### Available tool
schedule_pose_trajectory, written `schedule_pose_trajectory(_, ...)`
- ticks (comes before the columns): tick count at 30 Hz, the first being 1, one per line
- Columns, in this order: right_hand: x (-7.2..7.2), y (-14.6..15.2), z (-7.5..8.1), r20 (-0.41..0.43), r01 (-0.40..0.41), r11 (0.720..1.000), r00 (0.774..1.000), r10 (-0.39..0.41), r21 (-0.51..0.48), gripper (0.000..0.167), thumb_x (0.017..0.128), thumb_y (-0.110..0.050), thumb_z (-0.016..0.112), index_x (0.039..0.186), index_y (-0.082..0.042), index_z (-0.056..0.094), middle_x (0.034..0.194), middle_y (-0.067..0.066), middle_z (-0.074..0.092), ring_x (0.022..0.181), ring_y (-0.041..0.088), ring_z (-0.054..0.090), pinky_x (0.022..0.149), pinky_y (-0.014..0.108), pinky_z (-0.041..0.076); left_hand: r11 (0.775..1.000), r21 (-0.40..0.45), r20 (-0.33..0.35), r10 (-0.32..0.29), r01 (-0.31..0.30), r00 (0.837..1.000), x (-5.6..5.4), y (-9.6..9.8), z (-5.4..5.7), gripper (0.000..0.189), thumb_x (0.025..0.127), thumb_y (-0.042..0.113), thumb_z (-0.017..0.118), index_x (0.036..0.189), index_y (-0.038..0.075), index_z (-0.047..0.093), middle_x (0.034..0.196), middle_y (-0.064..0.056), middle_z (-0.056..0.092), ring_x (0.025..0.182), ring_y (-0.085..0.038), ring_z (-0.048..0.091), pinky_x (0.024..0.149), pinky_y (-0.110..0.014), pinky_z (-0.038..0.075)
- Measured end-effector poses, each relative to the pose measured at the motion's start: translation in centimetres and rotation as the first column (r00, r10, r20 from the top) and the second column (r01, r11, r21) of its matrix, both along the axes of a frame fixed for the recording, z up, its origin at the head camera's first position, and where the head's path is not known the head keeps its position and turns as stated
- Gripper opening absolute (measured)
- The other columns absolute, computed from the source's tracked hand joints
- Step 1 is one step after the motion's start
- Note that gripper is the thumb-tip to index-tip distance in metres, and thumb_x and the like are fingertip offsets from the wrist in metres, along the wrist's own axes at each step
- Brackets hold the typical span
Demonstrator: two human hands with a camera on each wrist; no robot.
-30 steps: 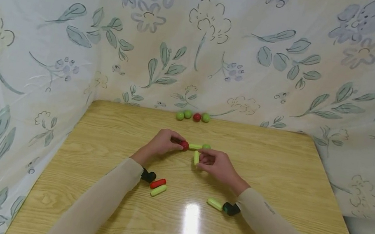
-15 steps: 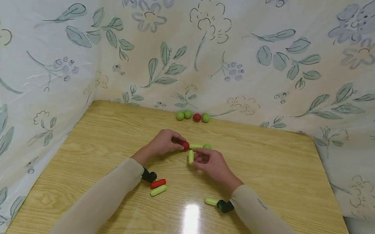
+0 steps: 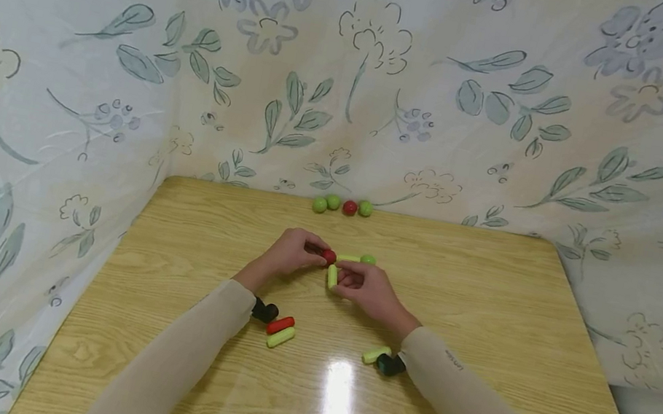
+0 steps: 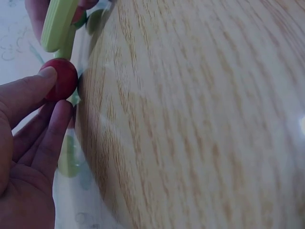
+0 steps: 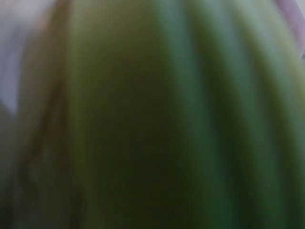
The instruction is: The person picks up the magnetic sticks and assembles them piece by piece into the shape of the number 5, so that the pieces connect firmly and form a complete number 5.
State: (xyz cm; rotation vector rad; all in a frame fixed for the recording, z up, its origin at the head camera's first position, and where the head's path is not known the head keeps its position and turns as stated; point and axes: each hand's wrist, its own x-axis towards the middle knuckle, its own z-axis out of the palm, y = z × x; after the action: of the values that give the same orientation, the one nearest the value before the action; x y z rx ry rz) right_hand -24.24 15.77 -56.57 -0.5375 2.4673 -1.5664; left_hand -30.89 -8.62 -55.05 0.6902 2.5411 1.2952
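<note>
My left hand pinches a red ball between thumb and fingers. Behind the right fingertips, a light-green stick runs from that ball to a green ball. With thumb and fingertips, my right hand holds another light-green stick, upright just in front of the red ball. In the left wrist view, this ribbed stick overlaps the one meeting the red ball. A blurred, ribbed green surface fills most of the right wrist view.
Three green balls and a red ball line the wooden table's back edge. A red stick and a light-green stick lie near the left sleeve. Another light-green stick lies against the black device at the right wrist.
My right hand has moved left, bringing its stick close to the red ball. The loose stick by the right wrist has shifted slightly and turned. The left hand stays nearly still.
</note>
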Motion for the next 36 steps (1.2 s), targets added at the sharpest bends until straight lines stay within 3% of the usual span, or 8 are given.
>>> schedule_pose_trajectory(22,-0.36,-0.48,-0.32,0.012,0.020,1.000,1.000,-0.020,0.021,0.049,0.096,-0.017,0.086,0.140,0.000,0.070,0.104,0.003,0.074,0.093,0.017,0.072,0.078,0.030,0.061,1.000,0.002,0.006,-0.009,0.009,1.000,-0.04,0.11,-0.07,0.022,0.099,0.015,0.083,0.120,0.009,0.083,0.110,0.001,0.079,0.100,-0.014,0.073,0.092,-0.036,0.059)
schedule_pose_trajectory(36,-0.35,-0.71,-0.16,0.000,0.037,0.999,0.999,-0.037,0.010,0.042,0.096,-0.013,0.086,0.134,-0.004,0.073,0.103,0.002,0.075,0.091,0.017,0.074,0.074,0.032,0.062,1.000,-0.008,-0.002,0.010,-0.010,1.000,-0.40,-0.08,-0.39,0.022,0.098,0.016,0.084,0.120,0.009,0.083,0.110,0.001,0.079,0.101,-0.016,0.072,0.093,-0.036,0.059)
